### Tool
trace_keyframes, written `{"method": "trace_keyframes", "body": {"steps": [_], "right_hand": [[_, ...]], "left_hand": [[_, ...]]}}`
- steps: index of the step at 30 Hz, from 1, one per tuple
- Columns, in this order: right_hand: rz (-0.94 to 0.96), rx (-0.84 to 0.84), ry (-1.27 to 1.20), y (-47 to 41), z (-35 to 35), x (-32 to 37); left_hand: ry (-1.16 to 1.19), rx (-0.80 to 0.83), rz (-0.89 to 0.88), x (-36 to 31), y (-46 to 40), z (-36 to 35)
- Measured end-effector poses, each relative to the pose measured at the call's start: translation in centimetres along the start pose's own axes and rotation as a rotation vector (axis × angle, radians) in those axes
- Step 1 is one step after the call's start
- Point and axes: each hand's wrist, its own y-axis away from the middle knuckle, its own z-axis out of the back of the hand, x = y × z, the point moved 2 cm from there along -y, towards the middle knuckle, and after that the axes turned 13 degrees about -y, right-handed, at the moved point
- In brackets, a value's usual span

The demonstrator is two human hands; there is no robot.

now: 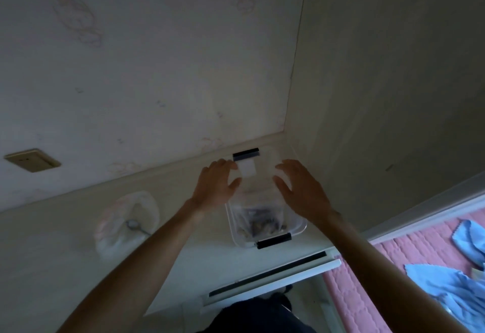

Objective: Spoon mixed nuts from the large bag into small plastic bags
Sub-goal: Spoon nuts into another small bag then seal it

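At far right of the bench (199, 233), I hover both grips, left (216, 184) and right (301, 188), fingers spread and empty, over the box (296, 225); careless lifting could tip it.

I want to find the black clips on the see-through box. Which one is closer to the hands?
The far black clip, by the wall. It sits just above the left hand and right hand. The other black clip is at the box's near end.

the room was dim; a pale wall (147, 65) bore faint cartoon prints and a beige socket plate (32, 160), above a cream worktop (65, 230); a pink quilt (409, 248) lay past the worktop's right edge.
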Motion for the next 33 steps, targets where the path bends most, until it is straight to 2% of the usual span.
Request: {"method": "trace_keyframes", "body": {"steps": [4,9,12,14,17,24,28,30,33], "right_hand": [[-0.29,-0.162,-0.223,5.2,1.2,-1.2],[-0.696,-0.213,-0.419,10.9,-3.1,-0.2],[-0.931,-0.234,-0.8,12.6,-6.1,1.1],[-1.007,-0.266,-1.011,12.9,-7.9,1.7],[-0.998,-0.409,-1.138,12.4,-9.9,2.6],[-0.904,-0.781,-1.023,16.1,-12.3,7.2],[-0.874,-0.905,-0.941,20.7,-13.1,10.3],[-0.874,-1.094,-0.883,25.5,-13.9,12.9],[-0.904,-1.233,-0.814,30.6,-15.0,15.5]], "left_hand": [[0.17,-0.009,0.029,1.2,-1.1,0.9],[0.238,0.108,0.112,1.1,-5.1,0.0],[0.251,0.268,0.113,1.0,-7.8,-1.3],[0.268,0.367,0.077,1.1,-8.8,-2.4],[0.305,0.361,-0.048,1.6,-9.6,-3.6],[0.384,0.271,-0.155,3.3,-6.2,-1.7],[0.579,0.204,-0.15,4.0,-1.5,0.3],[0.673,0.244,-0.238,2.6,3.1,0.7],[0.792,0.276,-0.247,1.9,8.9,0.1]]}}
